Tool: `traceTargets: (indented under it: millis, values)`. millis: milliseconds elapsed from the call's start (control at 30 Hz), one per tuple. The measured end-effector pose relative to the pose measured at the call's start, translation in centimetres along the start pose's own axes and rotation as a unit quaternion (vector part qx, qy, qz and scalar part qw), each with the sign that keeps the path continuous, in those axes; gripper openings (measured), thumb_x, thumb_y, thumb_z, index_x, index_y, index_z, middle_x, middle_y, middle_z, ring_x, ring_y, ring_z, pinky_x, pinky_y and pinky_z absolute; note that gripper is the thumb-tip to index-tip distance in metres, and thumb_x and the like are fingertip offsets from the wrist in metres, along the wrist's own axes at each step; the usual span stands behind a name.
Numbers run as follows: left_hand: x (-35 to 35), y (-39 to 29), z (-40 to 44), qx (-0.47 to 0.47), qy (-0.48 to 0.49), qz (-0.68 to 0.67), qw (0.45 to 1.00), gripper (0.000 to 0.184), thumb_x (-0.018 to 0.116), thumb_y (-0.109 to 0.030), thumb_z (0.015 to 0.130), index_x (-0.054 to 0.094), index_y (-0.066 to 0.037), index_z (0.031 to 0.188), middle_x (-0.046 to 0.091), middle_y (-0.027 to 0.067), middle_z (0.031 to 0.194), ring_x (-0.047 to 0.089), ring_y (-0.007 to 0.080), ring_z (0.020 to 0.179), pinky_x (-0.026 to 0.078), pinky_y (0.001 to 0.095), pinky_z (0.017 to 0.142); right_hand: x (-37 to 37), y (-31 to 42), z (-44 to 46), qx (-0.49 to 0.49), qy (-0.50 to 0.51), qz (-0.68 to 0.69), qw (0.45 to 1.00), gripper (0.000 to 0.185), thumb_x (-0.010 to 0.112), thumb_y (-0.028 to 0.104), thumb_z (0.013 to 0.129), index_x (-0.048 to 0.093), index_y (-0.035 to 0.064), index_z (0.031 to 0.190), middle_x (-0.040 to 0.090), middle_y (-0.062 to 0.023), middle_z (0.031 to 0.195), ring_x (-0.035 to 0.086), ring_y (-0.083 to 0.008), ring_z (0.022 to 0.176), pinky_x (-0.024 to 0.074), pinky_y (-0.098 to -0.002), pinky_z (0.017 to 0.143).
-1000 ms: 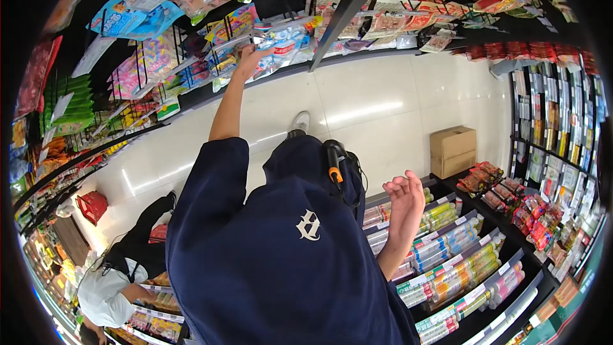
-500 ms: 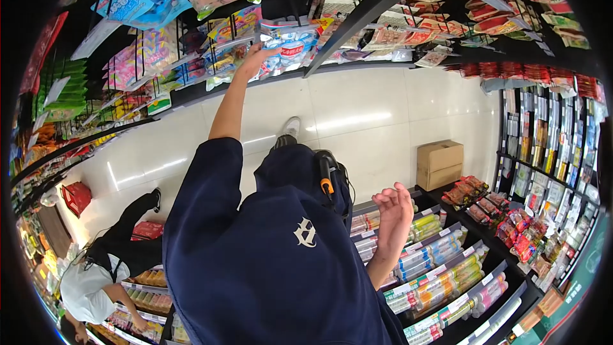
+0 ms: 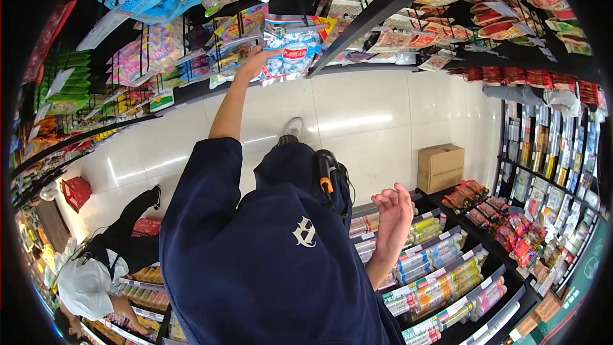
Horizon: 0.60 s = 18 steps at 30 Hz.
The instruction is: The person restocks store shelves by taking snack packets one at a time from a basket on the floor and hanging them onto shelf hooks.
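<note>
My left hand (image 3: 258, 61) is closed on the left edge of a blue and white candy bag (image 3: 294, 50) with a red oval label, at the lower front of the hanging rack. Its thumb lies across the bag's face; the other fingers are partly hidden. The bag's top is among the rack's hooks and price tags. Low on the right, my right hand (image 3: 394, 211) is raised with its fingers loosely curled and apart, holding nothing, above shelves of tubed sweets (image 3: 424, 252).
A cardboard box (image 3: 440, 167) stands on the tiled floor (image 3: 357, 112) by the right shelves. Another person (image 3: 89, 287) leans over shelves at the lower left, near a red basket (image 3: 76, 194). A black rack post (image 3: 364, 18) slants beside the bag. Someone's legs (image 3: 514, 94) show at the right.
The candy bag has turned its front more fully toward me in my left hand. The view has shifted slightly. The legs at the far right show more. My right hand keeps its pose.
</note>
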<state>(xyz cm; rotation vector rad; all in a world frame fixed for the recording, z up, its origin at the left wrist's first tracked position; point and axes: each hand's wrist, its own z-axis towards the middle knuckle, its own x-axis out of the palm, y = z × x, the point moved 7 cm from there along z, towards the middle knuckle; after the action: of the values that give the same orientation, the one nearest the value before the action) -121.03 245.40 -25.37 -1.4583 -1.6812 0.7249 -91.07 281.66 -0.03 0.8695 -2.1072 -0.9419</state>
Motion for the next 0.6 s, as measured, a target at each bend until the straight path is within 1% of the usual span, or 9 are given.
traceTargets:
  millis: [67,167,233,333,367,433,467,567,600]
  values:
    - [-0.7,1.3,1.7,0.018,0.017,-0.036,0.999,0.062,0.080,-0.023,0.077,0.051,0.005,0.125,0.058,0.0088,0.122,0.047,0.0173,0.119,0.031,0.0304,0.103,0.2,-0.1,0.1,-0.001,0.006,0.003,1.000,0.026,0.051,0.020,0.098,0.055,-0.0004,0.113,0.065,-0.0130,0.090,0.064,-0.0217,0.081,0.0509,-0.0375,0.084]
    - [-1.3,2.0,3.8,0.044,0.023,-0.017,0.999,0.056,0.079,-0.021,0.078,0.054,0.005,0.122,0.059,0.0072,0.120,0.049,0.0158,0.116,0.033,0.0294,0.101,0.3,-0.5,0.1,0.001,0.006,0.002,1.000,0.026,0.051,0.020,0.098,0.056,-0.0006,0.113,0.065,-0.0130,0.091,0.064,-0.0215,0.082,0.0510,-0.0374,0.084]
    - [-0.5,0.5,3.0,0.042,0.001,-0.013,0.999,0.058,0.079,-0.019,0.078,0.052,0.005,0.123,0.058,0.0079,0.121,0.051,0.0164,0.114,0.035,0.0292,0.100,0.2,-0.8,0.0,0.006,0.002,-0.001,1.000,0.026,0.050,0.020,0.098,0.056,-0.0007,0.113,0.066,-0.0129,0.091,0.064,-0.0213,0.082,0.0511,-0.0374,0.084]
    - [0.5,-0.7,2.7,0.043,-0.029,-0.113,0.992,0.061,0.077,-0.014,0.077,0.048,0.004,0.128,0.058,0.0094,0.122,0.050,0.0179,0.117,0.037,0.0285,0.100,0.2,-1.3,-0.1,0.020,-0.002,0.000,1.000,0.026,0.050,0.020,0.098,0.056,-0.0007,0.113,0.066,-0.0125,0.091,0.064,-0.0211,0.082,0.0511,-0.0371,0.084]
    - [0.2,-0.3,3.6,0.040,-0.029,-0.112,0.992,0.061,0.077,-0.014,0.077,0.048,0.004,0.128,0.058,0.0094,0.122,0.050,0.0179,0.117,0.037,0.0285,0.100,0.2,-1.3,-0.1,0.019,-0.002,0.001,1.000,0.026,0.050,0.020,0.099,0.056,-0.0007,0.113,0.066,-0.0125,0.091,0.064,-0.0211,0.082,0.0511,-0.0369,0.084]
    - [-0.8,0.0,6.0,0.087,-0.047,-0.094,0.991,0.060,0.075,-0.014,0.077,0.048,0.000,0.129,0.058,0.0093,0.122,0.048,0.0193,0.119,0.037,0.0297,0.100,-0.1,-1.6,-0.1,0.023,-0.005,0.002,1.000,0.026,0.050,0.020,0.099,0.056,-0.0007,0.113,0.066,-0.0124,0.091,0.064,-0.0211,0.082,0.0511,-0.0368,0.084]
    - [-0.2,-1.9,4.2,0.089,-0.096,-0.016,0.991,0.056,0.072,-0.015,0.078,0.050,-0.003,0.129,0.058,0.0087,0.122,0.049,0.0201,0.116,0.038,0.0314,0.098,-0.3,-1.9,-0.1,0.030,-0.013,0.005,0.999,0.026,0.050,0.020,0.099,0.056,-0.0006,0.113,0.066,-0.0123,0.091,0.064,-0.0212,0.082,0.0510,-0.0366,0.084]
    - [-1.0,-0.9,6.6,0.066,-0.085,-0.001,0.994,0.052,0.070,-0.018,0.080,0.052,-0.002,0.126,0.058,0.0076,0.122,0.051,0.0198,0.112,0.039,0.0325,0.096,-0.9,-2.6,-0.2,0.049,-0.032,0.010,0.998,0.027,0.050,0.021,0.099,0.056,-0.0003,0.113,0.065,-0.0122,0.091,0.063,-0.0216,0.082,0.0506,-0.0365,0.083]
    - [-2.6,0.8,8.8,0.090,-0.098,0.024,0.991,0.046,0.069,-0.018,0.080,0.056,-0.002,0.122,0.059,0.0070,0.119,0.052,0.0193,0.107,0.039,0.0318,0.094,-1.1,-2.9,-0.2,0.051,-0.038,0.012,0.998,0.027,0.050,0.021,0.099,0.056,-0.0001,0.113,0.065,-0.0121,0.090,0.063,-0.0218,0.082,0.0504,-0.0365,0.083]
